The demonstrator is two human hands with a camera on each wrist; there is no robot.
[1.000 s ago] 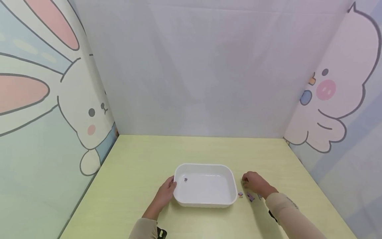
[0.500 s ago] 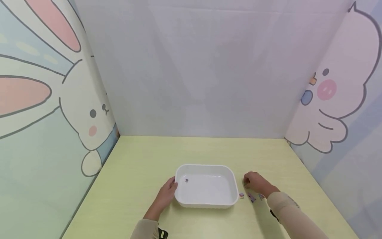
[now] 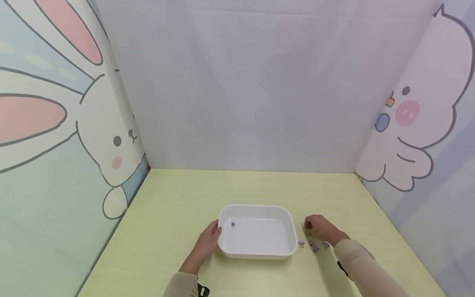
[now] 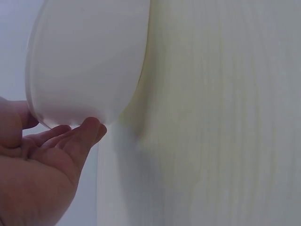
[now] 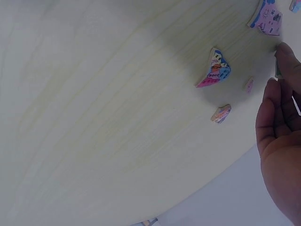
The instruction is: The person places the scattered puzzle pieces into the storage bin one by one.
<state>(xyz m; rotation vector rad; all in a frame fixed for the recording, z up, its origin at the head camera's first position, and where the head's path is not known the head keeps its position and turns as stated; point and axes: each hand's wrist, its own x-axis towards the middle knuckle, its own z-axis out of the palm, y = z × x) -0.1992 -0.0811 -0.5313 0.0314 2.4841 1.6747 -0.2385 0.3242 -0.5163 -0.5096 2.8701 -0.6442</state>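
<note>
Rabbit (image 3: 95,142) and bird (image 3: 432,90) drawings flank a yellow-green table (image 3: 182,187)

The rabbit, printed on the left wall (image 3: 41,214), has pink inner ears and a pink cheek. On the right wall (image 3: 450,198), the white bird has a pink cheek. A pale grey back wall (image 3: 237,86) meets the table's far edge.

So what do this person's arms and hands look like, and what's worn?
The left hand and right hand are gloveless. The left sleeve and right sleeve are beige, with a black piece showing near each cuff. The right sleeve bears a small dark marking, unreadable.
</note>
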